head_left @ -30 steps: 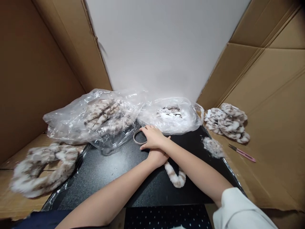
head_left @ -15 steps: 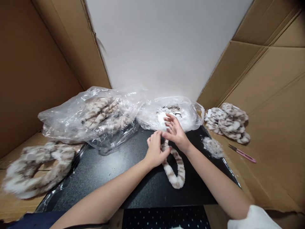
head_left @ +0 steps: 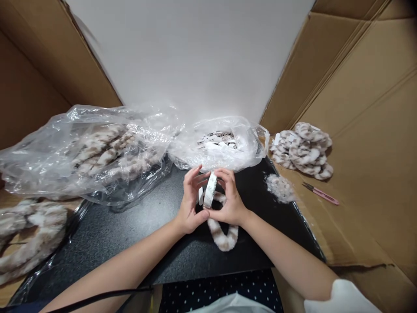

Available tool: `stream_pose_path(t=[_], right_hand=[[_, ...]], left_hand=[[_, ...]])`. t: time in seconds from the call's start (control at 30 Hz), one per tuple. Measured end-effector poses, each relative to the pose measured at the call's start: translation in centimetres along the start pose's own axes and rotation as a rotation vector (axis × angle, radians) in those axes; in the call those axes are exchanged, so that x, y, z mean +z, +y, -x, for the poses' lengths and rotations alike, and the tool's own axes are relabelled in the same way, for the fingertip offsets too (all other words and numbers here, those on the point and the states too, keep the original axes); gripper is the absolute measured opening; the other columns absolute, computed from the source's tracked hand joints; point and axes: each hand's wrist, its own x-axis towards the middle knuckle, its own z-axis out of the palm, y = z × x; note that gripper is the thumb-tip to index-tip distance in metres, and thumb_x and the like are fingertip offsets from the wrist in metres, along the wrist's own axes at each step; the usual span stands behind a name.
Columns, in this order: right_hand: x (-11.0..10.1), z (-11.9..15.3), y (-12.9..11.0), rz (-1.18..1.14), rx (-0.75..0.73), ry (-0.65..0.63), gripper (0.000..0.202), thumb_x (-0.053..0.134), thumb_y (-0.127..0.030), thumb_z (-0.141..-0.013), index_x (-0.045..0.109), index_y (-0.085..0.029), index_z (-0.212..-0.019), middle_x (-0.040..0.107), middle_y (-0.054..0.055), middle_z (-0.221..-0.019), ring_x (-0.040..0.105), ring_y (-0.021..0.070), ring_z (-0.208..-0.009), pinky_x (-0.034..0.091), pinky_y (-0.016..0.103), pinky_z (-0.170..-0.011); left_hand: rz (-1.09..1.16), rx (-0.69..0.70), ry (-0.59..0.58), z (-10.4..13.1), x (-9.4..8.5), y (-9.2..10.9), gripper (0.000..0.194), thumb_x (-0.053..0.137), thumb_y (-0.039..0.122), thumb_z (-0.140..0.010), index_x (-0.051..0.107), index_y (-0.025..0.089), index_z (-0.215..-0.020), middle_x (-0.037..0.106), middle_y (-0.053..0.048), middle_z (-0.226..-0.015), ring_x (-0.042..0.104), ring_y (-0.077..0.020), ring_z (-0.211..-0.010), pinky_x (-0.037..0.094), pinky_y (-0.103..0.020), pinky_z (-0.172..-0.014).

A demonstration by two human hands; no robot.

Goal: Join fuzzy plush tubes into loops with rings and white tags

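Between my hands, above the dark table, stands a whitish printed tag (head_left: 210, 190), tilted. My right hand (head_left: 230, 198) grips it, fingertips at its top edge and thumb near its bottom. Curved around the tag's left side is my left hand (head_left: 192, 202), its thumb tip meeting the tag's lower end. A fluffy white-and-brown loop (head_left: 223, 241) lies on the table under my hands, its upper part partly hidden by them. A small white label (head_left: 200, 196) shows beside the fingers of my left hand.
A clear bag of furry loops (head_left: 107, 150) lies at left, another bag with tags (head_left: 218, 141) at the back. Furry loops (head_left: 309, 152), a fluff clump (head_left: 280, 188) and pink snips (head_left: 321, 193) are at right. More furry loops (head_left: 48, 221) sit at far left.
The tag has come up between my hands, away from the bag at the back. My hands have closed in around it. The whole view has shifted, so the surroundings appear farther left.
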Motion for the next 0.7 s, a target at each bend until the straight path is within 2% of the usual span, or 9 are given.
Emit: stream_pose_path(t=[0.23,0.43,0.5,0.63,0.7], right_hand=[[-0.18,-0.18,0.59,0.115,-0.300,-0.016,0.079,0.069,-0.012,-0.069,0.029,-0.031,-0.134,0.038,0.012,-0.137,0.041,0.0299,-0.134,0.044,0.054,-0.106],[-0.35,-0.62,0.56,0.174,-0.416,-0.052,0.068,0.059,-0.011,-0.080,0.027,-0.033,-0.136,0.042,0.009,-0.140,0.034,0.0261,-0.142,0.039,0.056,-0.111],[-0.47,-0.60,0.43,0.157,-0.408,-0.040,0.073,0.064,-0.019,-0.080,0.024,-0.031,-0.140,0.039,0.011,-0.143,0.032,0.0273,-0.143,0.037,0.056,-0.112],[-0.82,-0.40,0.24,0.076,-0.249,-0.051,0.102,0.075,-0.053,-0.071,0.013,-0.027,-0.147,0.024,0.016,-0.153,0.024,0.0336,-0.146,0.031,0.058,-0.115],[-0.99,-0.32,0.16,0.048,-0.209,-0.047,0.097,0.069,-0.061,-0.073,0.016,-0.027,-0.147,0.025,0.016,-0.154,0.024,0.0345,-0.145,0.030,0.058,-0.115]], left_hand=[[0.133,-0.073,0.010,-0.24,-0.32,-0.27,0.080,0.064,0.063,-0.077,0.033,0.034,-0.144,0.036,-0.011,-0.146,0.052,-0.0307,-0.120,0.050,-0.049,-0.096],[0.065,-0.086,-0.067,-0.56,-0.50,0.32,0.079,0.066,0.056,-0.079,0.033,0.030,-0.146,0.050,-0.011,-0.131,0.055,-0.0281,-0.113,0.052,-0.043,-0.090],[0.023,-0.067,-0.057,-0.58,-0.60,0.27,0.080,0.069,0.052,-0.078,0.032,0.029,-0.146,0.050,-0.012,-0.132,0.053,-0.0290,-0.116,0.051,-0.043,-0.091],[-0.066,-0.004,-0.038,-0.48,-0.83,-0.21,0.083,0.072,0.041,-0.075,0.030,0.028,-0.145,0.045,-0.014,-0.135,0.049,-0.0313,-0.122,0.049,-0.046,-0.095],[-0.119,0.028,-0.045,-0.44,-0.91,-0.34,0.084,0.073,0.037,-0.073,0.031,0.027,-0.145,0.044,-0.015,-0.136,0.048,-0.0315,-0.123,0.047,-0.047,-0.096]])
